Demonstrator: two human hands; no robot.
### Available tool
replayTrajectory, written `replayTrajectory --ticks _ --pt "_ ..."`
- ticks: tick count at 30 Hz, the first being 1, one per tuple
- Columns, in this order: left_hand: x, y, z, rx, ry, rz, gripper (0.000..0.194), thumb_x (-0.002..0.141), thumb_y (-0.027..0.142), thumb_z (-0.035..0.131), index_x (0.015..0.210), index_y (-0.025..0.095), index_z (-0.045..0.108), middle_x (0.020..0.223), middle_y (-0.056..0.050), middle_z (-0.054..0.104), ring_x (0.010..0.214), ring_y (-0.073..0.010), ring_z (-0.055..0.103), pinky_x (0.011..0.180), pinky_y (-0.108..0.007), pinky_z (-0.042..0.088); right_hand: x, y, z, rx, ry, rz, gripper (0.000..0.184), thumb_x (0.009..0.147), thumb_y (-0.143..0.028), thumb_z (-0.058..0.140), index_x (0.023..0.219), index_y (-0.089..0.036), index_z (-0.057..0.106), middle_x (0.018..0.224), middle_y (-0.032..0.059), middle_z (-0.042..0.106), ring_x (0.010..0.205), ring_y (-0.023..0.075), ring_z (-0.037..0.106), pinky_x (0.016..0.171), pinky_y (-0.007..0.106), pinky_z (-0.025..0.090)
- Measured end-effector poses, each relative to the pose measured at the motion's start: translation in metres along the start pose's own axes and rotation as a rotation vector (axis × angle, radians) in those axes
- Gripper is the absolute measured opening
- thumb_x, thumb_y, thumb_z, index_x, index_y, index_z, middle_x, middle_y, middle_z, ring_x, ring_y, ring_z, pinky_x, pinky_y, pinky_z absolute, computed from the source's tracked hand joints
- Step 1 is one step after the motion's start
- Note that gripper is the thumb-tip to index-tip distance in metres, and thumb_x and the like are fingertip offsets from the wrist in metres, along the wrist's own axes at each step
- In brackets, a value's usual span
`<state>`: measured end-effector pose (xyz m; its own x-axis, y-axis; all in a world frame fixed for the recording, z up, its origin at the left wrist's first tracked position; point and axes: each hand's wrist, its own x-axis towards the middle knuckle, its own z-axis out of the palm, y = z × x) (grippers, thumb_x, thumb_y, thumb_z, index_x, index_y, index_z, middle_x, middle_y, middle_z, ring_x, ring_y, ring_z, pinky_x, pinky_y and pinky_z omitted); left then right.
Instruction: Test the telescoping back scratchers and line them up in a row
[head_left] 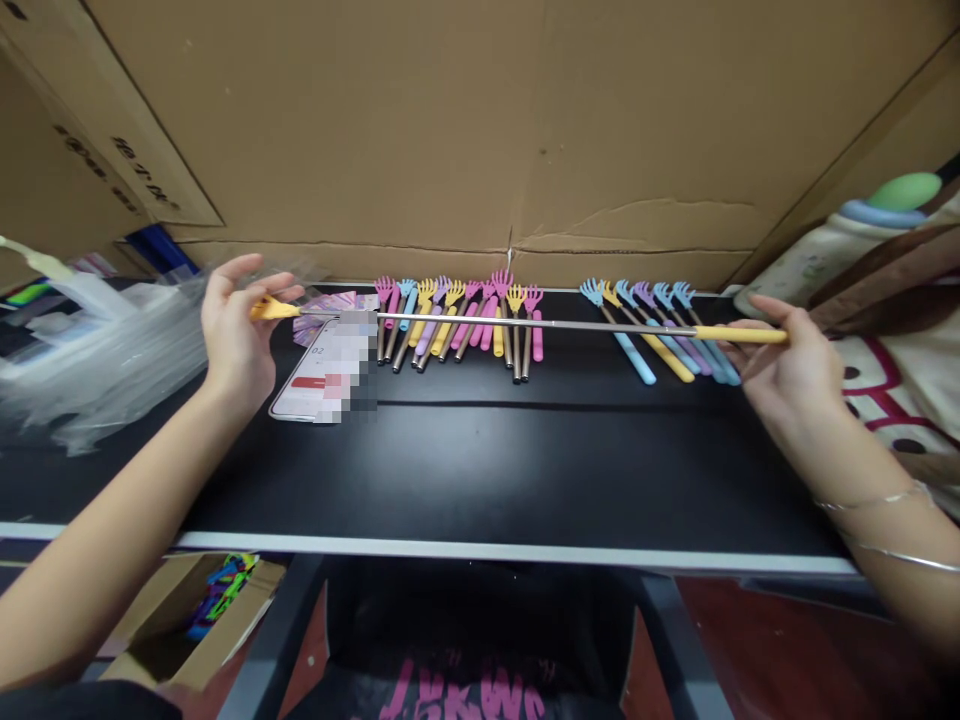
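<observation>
A yellow telescopic back scratcher (585, 326) is stretched out long and level above the black table. My left hand (244, 325) grips its yellow claw end, thumb and finger closed on it while other fingers stick out. At the opposite end, my right hand (795, 370) is closed on the yellow handle. Behind the metal rod lie back scratchers with pink, yellow, purple and blue claws (454, 292), their loose coloured handles (538, 340) among them. Farther right, a group of back scratchers (637, 290) has blue, yellow and purple handles fitted. The claw is partly hidden by my left fingers.
A phone (315, 375) lies near my left hand. Clear plastic bags (112, 350) cover the left side. At right stand a bottle (832, 245) and a cloth bag (907, 380). Cardboard (480, 120) walls the back. Below, a carton (157, 620) holds colourful pieces.
</observation>
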<state>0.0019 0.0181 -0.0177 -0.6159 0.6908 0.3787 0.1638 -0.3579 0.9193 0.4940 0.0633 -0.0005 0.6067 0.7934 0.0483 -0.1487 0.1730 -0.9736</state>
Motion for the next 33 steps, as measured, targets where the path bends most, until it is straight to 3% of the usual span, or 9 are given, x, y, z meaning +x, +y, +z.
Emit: replayTrajectory --ticks 6,9,12,17,21,24,26,30,33 --pt "-0.007 -0.006 0.006 -0.11 -0.149 0.245 0.041 0.069 0.025 0.065 0.108 0.018 0.054 0.086 -0.001 0.071 0.08 -0.019 0.07 0.075 -0.031 0.054 -0.002 0.002 -0.001 0.091 -0.055 0.006 0.035 0.094 -0.02 0.028 0.091 -0.019 0.063 0.059 0.002 0.059 0.065 0.0164 0.064 0.072 0.032 0.049" --pt "-0.013 -0.013 0.008 -0.089 -0.437 0.254 0.055 0.076 0.035 0.072 0.124 0.022 0.049 0.108 -0.004 0.07 0.094 -0.0233 0.07 0.089 -0.04 0.054 -0.012 0.005 -0.002 0.047 -0.426 0.092 0.029 0.092 -0.029 0.04 0.108 -0.023 0.064 0.088 0.0092 0.072 0.091 0.0199 0.068 0.081 0.037 0.051" --pt "-0.023 -0.017 0.011 -0.008 -0.76 0.303 0.067 0.082 0.043 0.069 0.139 0.03 0.036 0.137 -0.01 0.056 0.118 -0.0297 0.061 0.101 -0.049 0.049 -0.026 0.006 -0.003 -0.004 -0.828 0.069 0.04 0.089 -0.037 0.05 0.128 -0.031 0.056 0.123 0.0092 0.066 0.118 0.0212 0.059 0.091 0.042 0.049" --pt "-0.055 -0.007 0.022 0.181 -1.063 0.404 0.072 0.09 0.037 0.062 0.149 0.032 0.02 0.153 -0.016 0.034 0.134 -0.033 0.047 0.111 -0.056 0.038 -0.049 0.01 -0.006 -0.168 -1.131 0.004 0.064 0.086 -0.044 0.062 0.145 -0.045 0.035 0.145 0.0007 0.05 0.134 0.0221 0.046 0.104 0.046 0.044" --pt "-0.078 0.012 0.031 0.198 -1.136 0.491 0.061 0.094 0.027 0.055 0.147 0.031 0.024 0.153 -0.015 0.035 0.136 -0.0304 0.044 0.115 -0.053 0.035 -0.065 0.017 -0.004 -0.405 -1.37 -0.043 0.064 0.096 -0.046 0.049 0.153 -0.04 0.02 0.141 0.0043 0.055 0.135 0.0212 0.046 0.113 0.048 0.033" --pt "-0.086 0.022 0.035 0.151 -1.133 0.516 0.05 0.097 0.02 0.047 0.142 0.031 0.03 0.151 -0.011 0.039 0.134 -0.0258 0.047 0.112 -0.046 0.041 -0.073 0.021 0.0 -0.521 -1.483 -0.112 0.058 0.099 -0.048 0.043 0.151 -0.029 0.026 0.122 0.0087 0.068 0.124 0.0222 0.056 0.114 0.048 0.029" --pt "-0.087 0.025 0.037 0.188 -1.121 0.52 0.045 0.097 0.019 0.046 0.14 0.028 0.034 0.148 -0.012 0.042 0.132 -0.0243 0.05 0.11 -0.043 0.044 -0.074 0.022 0.003 -0.475 -1.496 -0.123 0.051 0.098 -0.049 0.043 0.144 -0.026 0.036 0.119 0.0098 0.069 0.115 0.0224 0.062 0.109 0.045 0.036" --pt "-0.087 0.026 0.039 0.394 -1.094 0.545 0.033 0.097 0.024 0.047 0.129 0.022 0.042 0.134 -0.012 0.056 0.122 -0.0238 0.057 0.101 -0.04 0.048 -0.07 0.022 0.002 -0.374 -1.485 -0.041 0.04 0.097 -0.047 0.047 0.128 -0.021 0.047 0.097 0.0085 0.074 0.074 0.0161 0.069 0.076 0.031 0.054" --pt "-0.087 0.028 0.041 0.524 -1.061 0.575 0.026 0.096 0.026 0.048 0.122 0.022 0.047 0.116 -0.007 0.065 0.099 -0.0202 0.068 0.085 -0.033 0.053 -0.066 0.022 -0.002 -0.385 -1.472 0.016 0.041 0.097 -0.046 0.047 0.127 -0.018 0.047 0.063 0.0009 0.068 0.047 0.012 0.056 0.049 0.023 0.045"
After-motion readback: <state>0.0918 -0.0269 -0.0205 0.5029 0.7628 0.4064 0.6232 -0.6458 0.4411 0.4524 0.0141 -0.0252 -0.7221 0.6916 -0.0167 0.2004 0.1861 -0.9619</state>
